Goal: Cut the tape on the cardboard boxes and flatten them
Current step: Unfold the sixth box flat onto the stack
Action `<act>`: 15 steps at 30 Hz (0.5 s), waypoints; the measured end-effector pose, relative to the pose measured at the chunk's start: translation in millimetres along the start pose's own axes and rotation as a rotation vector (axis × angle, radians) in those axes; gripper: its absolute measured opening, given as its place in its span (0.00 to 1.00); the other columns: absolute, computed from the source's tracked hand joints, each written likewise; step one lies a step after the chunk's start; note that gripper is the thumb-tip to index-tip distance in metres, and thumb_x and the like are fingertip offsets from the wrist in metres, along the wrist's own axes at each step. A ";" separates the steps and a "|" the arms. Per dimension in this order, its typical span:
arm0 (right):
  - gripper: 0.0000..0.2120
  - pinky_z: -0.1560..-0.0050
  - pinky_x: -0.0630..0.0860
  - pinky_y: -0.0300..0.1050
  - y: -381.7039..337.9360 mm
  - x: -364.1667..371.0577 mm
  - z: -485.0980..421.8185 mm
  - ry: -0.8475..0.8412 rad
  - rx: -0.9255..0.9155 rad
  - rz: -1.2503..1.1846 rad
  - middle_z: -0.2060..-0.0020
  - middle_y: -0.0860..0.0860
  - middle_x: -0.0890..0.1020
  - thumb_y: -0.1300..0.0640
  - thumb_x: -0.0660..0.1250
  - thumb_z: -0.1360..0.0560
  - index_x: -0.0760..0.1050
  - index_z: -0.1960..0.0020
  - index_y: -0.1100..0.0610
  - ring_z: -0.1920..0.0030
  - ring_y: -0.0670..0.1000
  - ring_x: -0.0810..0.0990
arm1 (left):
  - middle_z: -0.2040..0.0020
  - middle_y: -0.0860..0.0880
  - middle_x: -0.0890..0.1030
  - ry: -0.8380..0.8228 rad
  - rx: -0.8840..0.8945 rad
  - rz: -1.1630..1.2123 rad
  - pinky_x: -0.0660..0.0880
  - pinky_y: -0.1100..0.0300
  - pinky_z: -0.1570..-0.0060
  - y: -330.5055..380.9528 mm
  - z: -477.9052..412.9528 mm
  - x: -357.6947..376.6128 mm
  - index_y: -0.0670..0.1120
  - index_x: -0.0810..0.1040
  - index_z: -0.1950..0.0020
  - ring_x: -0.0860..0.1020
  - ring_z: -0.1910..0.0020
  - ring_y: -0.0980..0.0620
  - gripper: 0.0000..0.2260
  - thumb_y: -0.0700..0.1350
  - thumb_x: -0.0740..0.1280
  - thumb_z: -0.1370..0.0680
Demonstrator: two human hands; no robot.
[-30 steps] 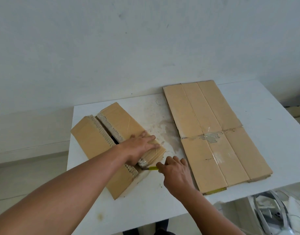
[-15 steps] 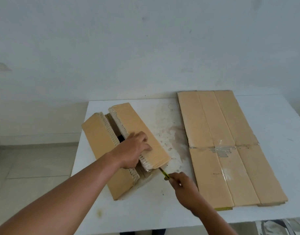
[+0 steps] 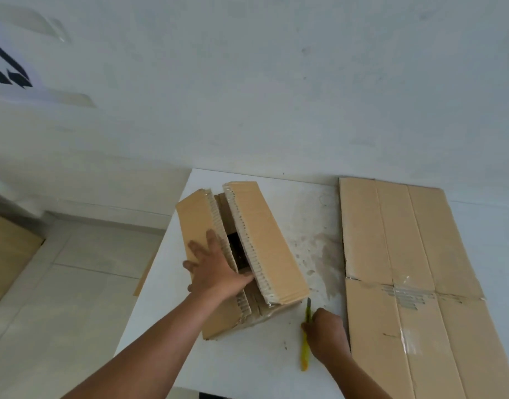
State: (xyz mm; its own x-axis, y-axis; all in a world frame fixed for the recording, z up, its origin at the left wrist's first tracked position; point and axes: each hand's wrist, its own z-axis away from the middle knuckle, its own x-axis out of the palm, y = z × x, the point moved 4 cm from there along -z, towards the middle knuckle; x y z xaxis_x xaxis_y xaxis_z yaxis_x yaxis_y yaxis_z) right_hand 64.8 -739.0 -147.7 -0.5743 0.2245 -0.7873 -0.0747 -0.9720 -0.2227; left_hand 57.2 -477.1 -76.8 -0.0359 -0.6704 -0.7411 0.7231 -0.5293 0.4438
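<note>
Left hand flat on the box, fingers spread — its near corner lies just beyond the knife the right hand grips.

left hand flat on open box | right hand holds yellow knife | flat box beside

box stands on the left part of table, top flaps parted; dark slot between them open from above. left hand lies flat on the left flap, thumb across the slot's near part. stained strip of bare table runs between box and flattened cardboard; its near end is taken by right hand gripping yellow knife. wall closes the far edge.
</note>
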 end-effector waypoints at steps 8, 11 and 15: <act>0.21 0.47 0.77 0.48 -38.4 -84.7 0.7 0.215 -0.137 -0.600 0.51 0.49 0.82 0.38 0.61 0.21 0.77 0.40 0.53 0.51 0.50 0.80 | 0.18 0.50 0.42 0.026 0.085 0.127 0.65 0.39 0.28 -3.0 3.2 -18.1 0.59 0.38 0.19 0.52 0.20 0.38 0.55 0.58 0.77 0.30; 0.57 0.35 0.71 0.52 -80.6 -83.7 2.4 0.005 -0.308 -0.325 0.28 0.53 0.66 0.19 0.62 0.39 0.52 0.21 0.48 0.30 0.56 0.69 | 0.20 0.51 0.52 0.041 0.174 0.244 0.70 0.47 0.31 -2.4 2.6 -27.5 0.60 0.42 0.19 0.62 0.24 0.44 0.49 0.50 0.74 0.28; 0.65 0.29 0.63 0.64 -105.8 -64.3 8.6 0.022 -0.247 0.057 0.24 0.58 0.46 0.24 0.68 0.41 0.35 0.22 0.52 0.24 0.64 0.55 | 0.30 0.52 0.64 0.008 0.228 0.450 0.72 0.53 0.37 -6.6 -0.4 -45.8 0.62 0.52 0.19 0.68 0.30 0.48 0.40 0.42 0.70 0.24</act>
State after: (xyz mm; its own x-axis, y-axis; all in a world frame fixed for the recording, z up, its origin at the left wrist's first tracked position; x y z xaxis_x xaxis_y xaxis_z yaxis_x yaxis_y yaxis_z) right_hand 102.7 -651.3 -68.6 -0.5539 0.1741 -0.8142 0.1604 -0.9373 -0.3095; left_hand 54.3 -442.7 -46.0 0.2512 -0.8546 -0.4544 0.4963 -0.2893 0.8185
